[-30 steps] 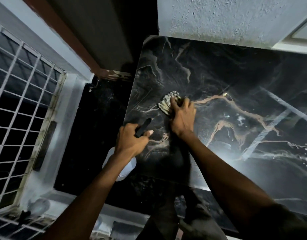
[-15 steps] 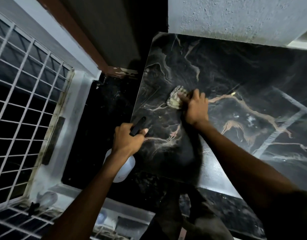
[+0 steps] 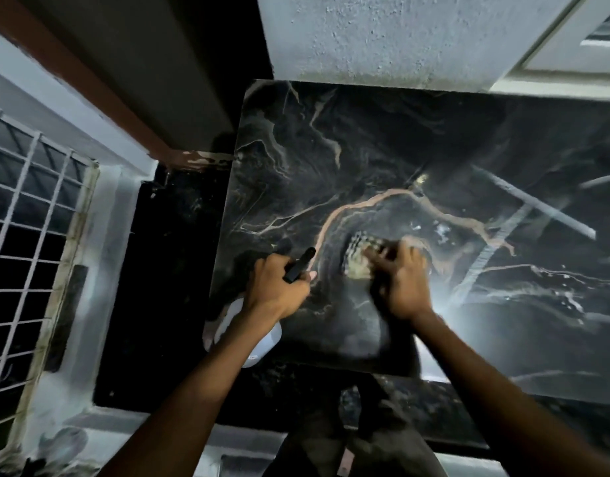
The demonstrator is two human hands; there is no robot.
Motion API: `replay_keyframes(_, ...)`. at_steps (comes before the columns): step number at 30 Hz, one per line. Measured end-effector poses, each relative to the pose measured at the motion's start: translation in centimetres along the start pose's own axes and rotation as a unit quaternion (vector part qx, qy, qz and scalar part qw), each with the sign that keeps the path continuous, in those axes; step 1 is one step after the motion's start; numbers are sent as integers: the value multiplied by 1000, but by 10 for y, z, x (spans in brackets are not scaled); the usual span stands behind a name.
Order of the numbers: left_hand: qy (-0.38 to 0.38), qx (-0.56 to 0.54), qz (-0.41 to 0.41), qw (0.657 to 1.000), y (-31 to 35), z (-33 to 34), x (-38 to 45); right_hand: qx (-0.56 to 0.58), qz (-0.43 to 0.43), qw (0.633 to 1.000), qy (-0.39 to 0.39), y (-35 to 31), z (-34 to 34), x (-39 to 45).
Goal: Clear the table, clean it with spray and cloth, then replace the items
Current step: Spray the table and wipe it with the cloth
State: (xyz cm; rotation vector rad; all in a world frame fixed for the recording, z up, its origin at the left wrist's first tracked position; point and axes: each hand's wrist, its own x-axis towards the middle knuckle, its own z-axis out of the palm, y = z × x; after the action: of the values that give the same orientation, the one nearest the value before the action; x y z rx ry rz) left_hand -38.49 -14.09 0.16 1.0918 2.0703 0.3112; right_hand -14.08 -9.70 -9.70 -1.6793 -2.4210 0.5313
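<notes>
Desk (image 3: 382, 139) cleared; right hand (image 3: 401, 285) presses cloth (image 3: 360, 251) wiping at 6 o'clock, left hand (image 3: 279, 290) grips spray bottle (image 3: 258, 342); replacing remains.

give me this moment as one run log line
phase: wiping | left hand: grips spray bottle | right hand: presses cloth on table, blurred | table items: none visible

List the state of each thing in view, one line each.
Table: bare dark marble top, being wiped.
Cloth: bunched on the table, pressed under the right hand.
Spray bottle: held at the table's near left edge, nozzle pointing over the top.
Left hand: grips the spray bottle's head.
Right hand: presses on the cloth, blurred.
</notes>
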Motion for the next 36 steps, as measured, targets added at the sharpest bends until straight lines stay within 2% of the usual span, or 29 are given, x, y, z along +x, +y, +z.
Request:
replay_keyframes(3,-12,2,15,1000,19,11,-4,-8,178,982,61,36,-24,64)
replay_keyframes(5,-20,5,26,999,30,17,-6,-11,219,974,63,23,-22,73)
replay_keyframes(6,-25,9,31,999,35,20,-7,-6,211,975,64,10,-18,65)
replay_keyframes(8,-39,23,38,998,46,26,-7,18,143,988,47,-18,-4,26)
replay_keyframes(12,-56,37,55,996,69,36,-5,60,24,995,-76,-40,6,-82)
replay_keyframes(16,-69,62,61,994,91,54,-5,59,43,991,-110,-2,-10,-127)
replay_keyframes(23,-77,85,86,990,130,79,-10,64,44,990,-115,29,-28,-125)
replay_keyframes(28,-112,88,83,986,142,96,-12,59,50,993,-87,49,-33,-117)
replay_keyframes(33,-103,84,68,989,152,100,-9,57,97,993,27,100,-42,-61)
replay_keyframes(36,-72,47,87,993,152,97,-7,48,175,979,92,126,-50,10)
